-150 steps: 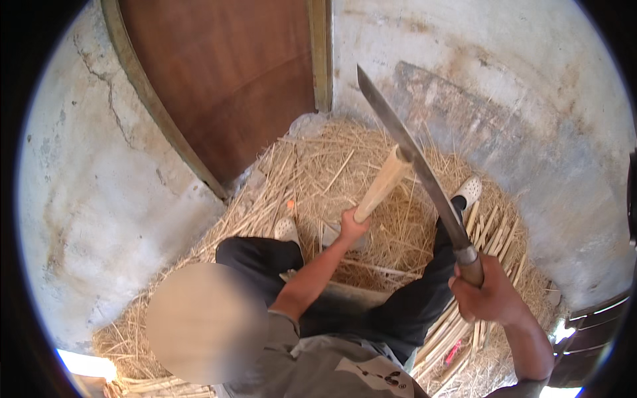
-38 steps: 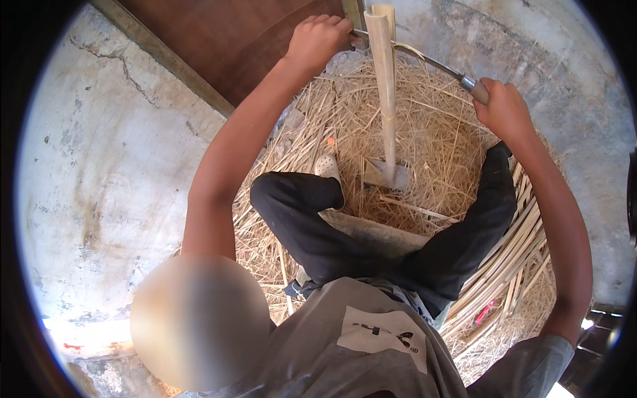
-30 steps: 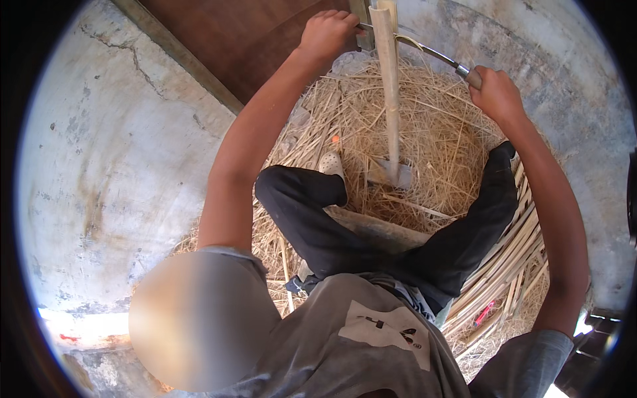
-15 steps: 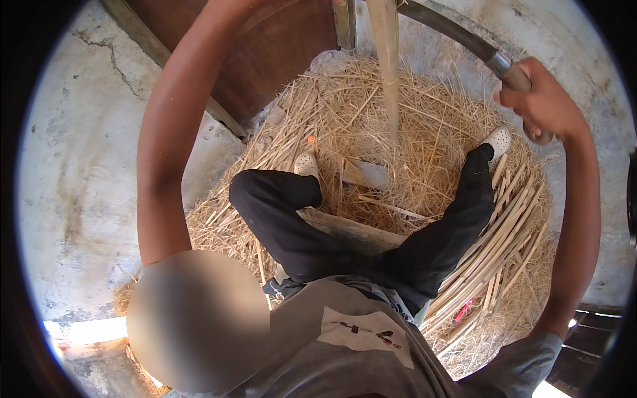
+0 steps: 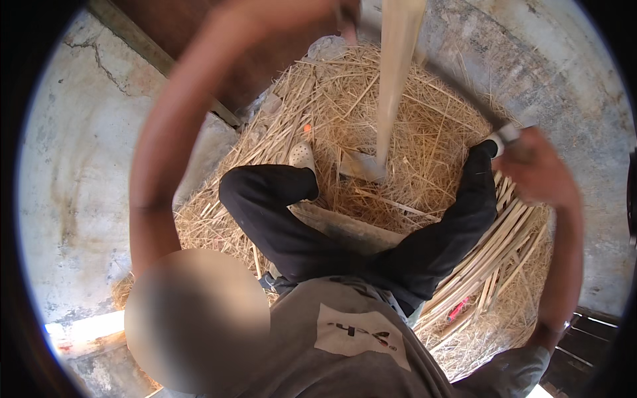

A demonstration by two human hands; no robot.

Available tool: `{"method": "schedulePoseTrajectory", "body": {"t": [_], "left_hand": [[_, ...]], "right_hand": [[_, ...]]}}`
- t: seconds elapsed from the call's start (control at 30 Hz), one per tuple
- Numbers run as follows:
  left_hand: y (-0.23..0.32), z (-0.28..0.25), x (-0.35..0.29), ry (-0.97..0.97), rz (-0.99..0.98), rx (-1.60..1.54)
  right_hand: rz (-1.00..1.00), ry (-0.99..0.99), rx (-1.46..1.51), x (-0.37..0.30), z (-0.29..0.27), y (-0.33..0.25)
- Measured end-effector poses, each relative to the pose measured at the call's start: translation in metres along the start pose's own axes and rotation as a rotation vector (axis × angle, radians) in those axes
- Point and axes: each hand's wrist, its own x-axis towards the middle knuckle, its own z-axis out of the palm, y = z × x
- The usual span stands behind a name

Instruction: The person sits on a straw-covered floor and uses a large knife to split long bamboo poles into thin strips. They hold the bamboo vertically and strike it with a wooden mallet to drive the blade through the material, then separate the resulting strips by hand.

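Observation:
A long, slightly curved drawknife [image 5: 464,93] slants across the top of the view. My right hand [image 5: 541,169] is wrapped around its near handle, beside a shiny metal collar. At the upper edge my left hand [image 5: 348,25], smeared by motion and partly cut off, closes on the tool's other end. Between my hands a pale bamboo pole [image 5: 397,79] rises toward me, and the blade crosses behind or against it; which one I cannot tell. The pole's lower end comes down at a flat greyish block [image 5: 358,166] among shavings between my feet.
Straw-like shavings [image 5: 332,86] cover the floor. Split bamboo strips [image 5: 491,245] lie in a bundle by my right leg, with a small red object [image 5: 458,309] beside them. A wooden beam [image 5: 345,225] lies before my seat. Cracked plaster walls [image 5: 79,166] and a brown door panel [image 5: 259,73] stand close.
My right hand has come down and slightly left with the drawknife's handle. The left hand has come lower into view. The pole's lower end has shifted down and left onto the block.

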Motion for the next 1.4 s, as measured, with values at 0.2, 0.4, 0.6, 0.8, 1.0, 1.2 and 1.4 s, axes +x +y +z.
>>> {"method": "schedulePoseTrajectory", "body": {"t": [0.2,0.4,0.6,0.8,1.0,1.2,1.4], "left_hand": [[0.002,0.077,-0.009,-0.003,0.040,-0.101],[0.020,0.066,-0.029,0.000,0.012,-0.140],[0.023,0.062,-0.015,0.046,0.049,-0.171],[0.026,-0.044,-0.022,0.110,-0.118,-0.197],[-0.002,0.072,0.013,-0.143,0.031,-0.084],[-0.003,0.111,0.027,-0.070,0.080,-0.141],[-0.013,0.072,0.022,0.134,-0.198,-0.536]], "right_hand": [[0.380,-0.243,0.224,0.010,0.036,0.006],[0.323,-0.232,0.318,-0.006,0.033,-0.002],[0.041,-0.004,0.229,-0.016,0.033,0.023],[0.163,0.058,0.394,-0.014,-0.013,-0.019],[0.148,0.128,0.030,0.012,0.054,0.019],[0.299,-0.074,0.165,0.029,0.065,0.037],[0.276,0.025,0.278,0.021,0.037,0.011]]}}
